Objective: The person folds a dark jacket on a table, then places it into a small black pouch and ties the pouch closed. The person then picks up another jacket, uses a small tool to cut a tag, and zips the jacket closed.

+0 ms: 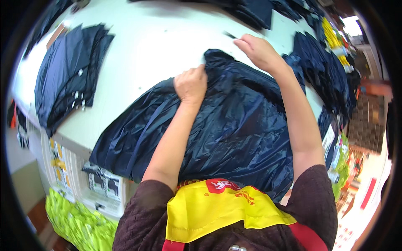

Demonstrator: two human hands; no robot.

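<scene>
A shiny navy garment (238, 121) of thin, creased fabric is spread over the near part of the white table and hangs down toward me. My left hand (191, 85) is closed on its far edge, beside a bunched, raised fold (217, 56). Beyond that edge, to the right, my right hand (260, 52) is raised above the table. Its fingers are closed round a small dark pointed tool (229, 35), whose tip points left and away from me. Motion blurs the tool, so its exact kind does not show.
The white table (142, 46) carries a stack of folded navy pieces (71, 71) at the left. More dark fabric (247, 10) lies at the far edge, and another pile (320, 62) at the right. Lime-green bundles (79, 219) sit below the table at the left, near white crates (100, 188).
</scene>
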